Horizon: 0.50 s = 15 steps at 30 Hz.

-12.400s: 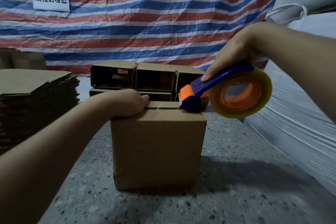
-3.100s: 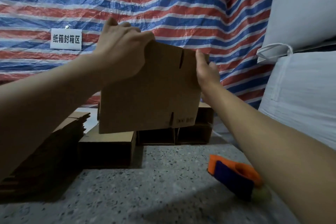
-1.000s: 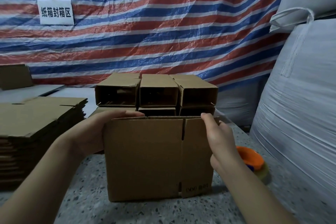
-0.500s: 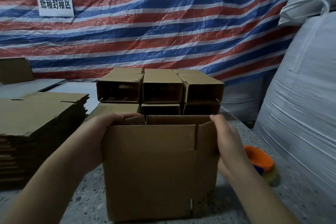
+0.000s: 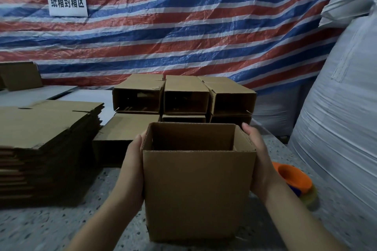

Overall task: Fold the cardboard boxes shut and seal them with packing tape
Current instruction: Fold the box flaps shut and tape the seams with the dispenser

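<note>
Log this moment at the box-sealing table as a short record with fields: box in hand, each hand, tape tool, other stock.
box in hand: cardboard box upright on the speckled table, top open, flaps not folded shut
left hand: left hand flat against the box's left side
right hand: right hand flat against its right side
tape tool: tape dispenser lying on the table right of the box, untouched
other stock: flat cardboard stack at left; stacked boxes behind, open ends toward the camera
sign: white sign on the striped tarp
</note>
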### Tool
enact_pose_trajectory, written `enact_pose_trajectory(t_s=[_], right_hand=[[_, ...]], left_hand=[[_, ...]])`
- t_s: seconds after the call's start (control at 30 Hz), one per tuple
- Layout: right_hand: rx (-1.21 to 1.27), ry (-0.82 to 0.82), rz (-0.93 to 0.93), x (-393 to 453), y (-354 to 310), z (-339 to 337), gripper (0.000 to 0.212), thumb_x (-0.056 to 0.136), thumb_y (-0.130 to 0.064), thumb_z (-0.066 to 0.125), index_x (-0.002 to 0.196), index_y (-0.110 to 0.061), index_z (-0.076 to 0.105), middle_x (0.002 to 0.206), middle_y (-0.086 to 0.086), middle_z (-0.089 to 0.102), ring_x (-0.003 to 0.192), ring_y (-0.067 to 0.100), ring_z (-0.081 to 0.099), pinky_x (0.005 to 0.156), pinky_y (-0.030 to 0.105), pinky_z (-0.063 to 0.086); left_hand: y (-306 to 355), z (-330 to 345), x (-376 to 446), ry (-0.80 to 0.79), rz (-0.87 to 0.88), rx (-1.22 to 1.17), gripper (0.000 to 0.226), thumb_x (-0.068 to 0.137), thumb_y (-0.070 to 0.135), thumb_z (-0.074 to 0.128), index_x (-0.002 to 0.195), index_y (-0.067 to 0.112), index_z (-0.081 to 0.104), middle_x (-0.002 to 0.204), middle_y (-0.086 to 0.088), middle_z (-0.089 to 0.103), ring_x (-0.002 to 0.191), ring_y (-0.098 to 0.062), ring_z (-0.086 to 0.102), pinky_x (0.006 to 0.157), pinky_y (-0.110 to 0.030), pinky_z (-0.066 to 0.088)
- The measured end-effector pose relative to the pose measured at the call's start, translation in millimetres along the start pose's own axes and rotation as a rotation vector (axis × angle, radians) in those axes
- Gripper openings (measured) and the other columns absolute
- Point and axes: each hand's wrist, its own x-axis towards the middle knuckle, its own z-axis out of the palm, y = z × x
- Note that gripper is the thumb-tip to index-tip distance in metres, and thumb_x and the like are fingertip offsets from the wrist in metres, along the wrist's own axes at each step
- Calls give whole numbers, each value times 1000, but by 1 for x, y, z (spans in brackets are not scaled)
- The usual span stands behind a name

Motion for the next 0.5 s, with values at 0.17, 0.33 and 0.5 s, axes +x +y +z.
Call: enact_pose_trajectory(t_s=[0.17,0.33,0.5], right_hand=[[133,125,80,1,12,-6,69,101,-59,31,57,-36,78,66,3,75,60,14,74,48,25,56],[78,111,71,8,11,-7,59,91,-65,41,99,-19,78,80,8,78,68,18,76,53,27,58],[41,129,111,8,24,-5,28,105,-39,43,103,-22,65,85,1,75,62,7,73,51,23,55]], left_hand=[[-5,2,-4,-7,20,-14,55,95,50,41,54,34,73,57,0,69,49,-12,67,40,-21,50],[0,-2,2,-66,44,-43,54,94,50,43,57,29,76,59,-2,70,50,-13,67,41,-21,50],[-7,-5,5,-14,2,-68,38,79,52,53,55,33,75,60,-3,71,49,-14,68,39,-23,50]])
